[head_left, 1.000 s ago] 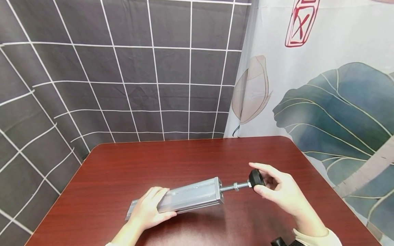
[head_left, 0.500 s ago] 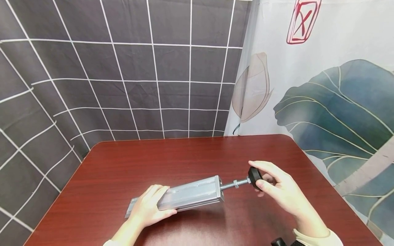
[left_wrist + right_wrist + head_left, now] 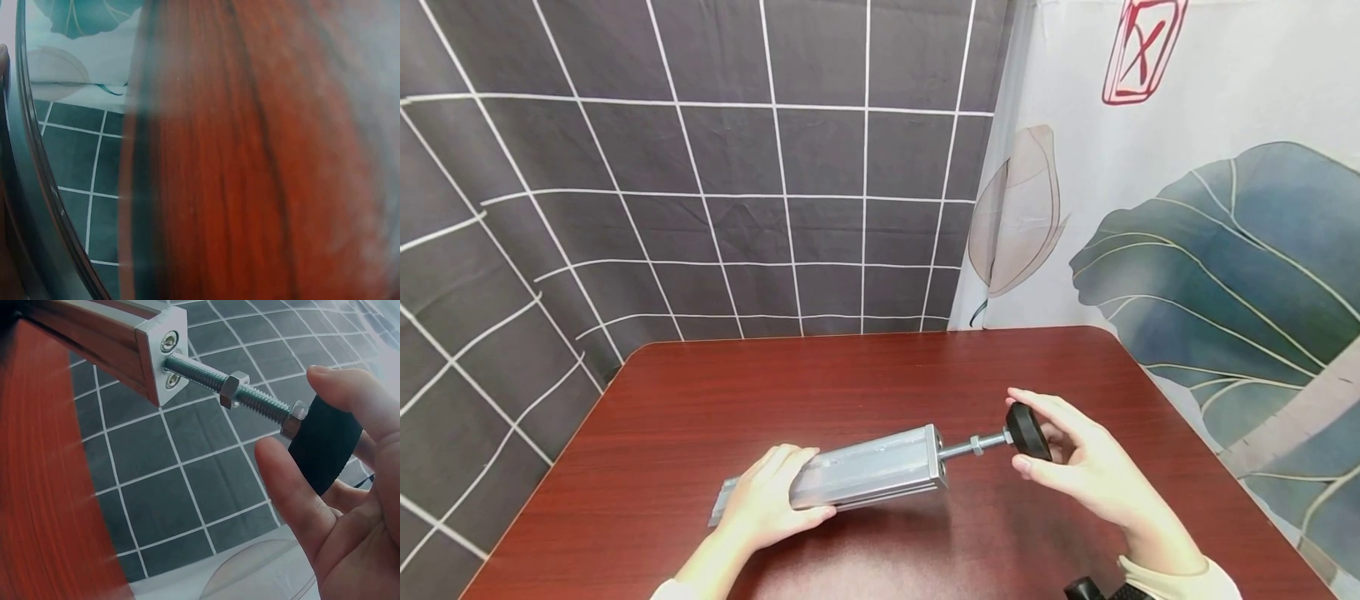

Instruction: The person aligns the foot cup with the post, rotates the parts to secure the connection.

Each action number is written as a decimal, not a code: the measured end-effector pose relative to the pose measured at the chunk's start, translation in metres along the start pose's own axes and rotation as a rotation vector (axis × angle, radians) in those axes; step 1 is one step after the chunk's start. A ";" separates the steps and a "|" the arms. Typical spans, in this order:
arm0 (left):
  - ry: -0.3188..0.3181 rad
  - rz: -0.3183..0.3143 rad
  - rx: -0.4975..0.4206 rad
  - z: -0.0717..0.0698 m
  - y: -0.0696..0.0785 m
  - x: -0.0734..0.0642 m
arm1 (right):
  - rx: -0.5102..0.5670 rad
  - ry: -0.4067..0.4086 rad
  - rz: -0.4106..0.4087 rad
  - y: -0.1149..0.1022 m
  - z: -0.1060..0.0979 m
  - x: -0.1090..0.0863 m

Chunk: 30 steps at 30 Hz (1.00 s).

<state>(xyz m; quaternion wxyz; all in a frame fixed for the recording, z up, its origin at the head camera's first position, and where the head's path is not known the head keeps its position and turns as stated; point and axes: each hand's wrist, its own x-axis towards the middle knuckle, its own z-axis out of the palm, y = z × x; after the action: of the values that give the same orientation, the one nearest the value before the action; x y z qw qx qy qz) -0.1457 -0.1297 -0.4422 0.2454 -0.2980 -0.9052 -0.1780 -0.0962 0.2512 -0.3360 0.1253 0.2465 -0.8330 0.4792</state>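
A silver aluminium profile point(image 3: 872, 468) lies slantwise above the red-brown table, its right end raised. My left hand point(image 3: 767, 497) grips it near its left end, fingers over the top and thumb along the near side. From the end plate point(image 3: 161, 356) sticks a threaded rod point(image 3: 203, 374) with a hex nut point(image 3: 234, 390) partway along it. A black levelling foot point(image 3: 326, 447) sits at the rod's outer end, against a second nut point(image 3: 292, 419). My right hand point(image 3: 1086, 462) holds this foot round its rim between thumb and fingers. In the left wrist view a profile edge point(image 3: 47, 181) shows; the hand is mostly hidden.
The red-brown table point(image 3: 760, 383) extends behind and beside the profile. Beyond its far edge hangs a dark grey grid curtain point(image 3: 820, 167), with a white leaf-patterned curtain point(image 3: 1075, 167) to its right. A black wrist device point(image 3: 1086, 588) shows at the right sleeve.
My right thumb has shifted down the foot's rim and the fingers have changed their hold. The foot looks slightly turned. My left hand keeps its grip, and the profile hardly moves.
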 end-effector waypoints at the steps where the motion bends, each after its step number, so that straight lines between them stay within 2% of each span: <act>1: -0.010 -0.003 0.008 0.000 0.001 0.000 | -0.001 0.005 0.001 0.000 0.000 0.000; 7: -0.024 0.001 0.003 -0.003 0.005 0.004 | -0.005 0.030 0.005 -0.001 0.002 0.000; 13: -0.032 0.010 -0.013 -0.006 0.010 0.006 | -0.053 0.043 0.022 -0.003 0.002 -0.001; 21: -0.142 -0.007 -0.051 -0.007 0.016 0.013 | -0.103 0.070 0.048 -0.007 0.003 -0.003; 26: -0.094 0.021 -0.047 -0.003 0.015 0.012 | -0.112 0.080 0.050 -0.008 0.004 -0.003; 30: -0.075 -0.003 -0.027 -0.003 0.017 0.011 | -0.128 0.089 0.053 -0.009 0.005 -0.003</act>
<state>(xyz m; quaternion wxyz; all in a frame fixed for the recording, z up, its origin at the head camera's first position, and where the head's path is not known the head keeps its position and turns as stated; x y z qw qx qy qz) -0.1421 -0.1129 -0.4308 0.2071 -0.3065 -0.9116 -0.1793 -0.0883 0.2440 -0.3331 0.1648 0.1941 -0.8618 0.4387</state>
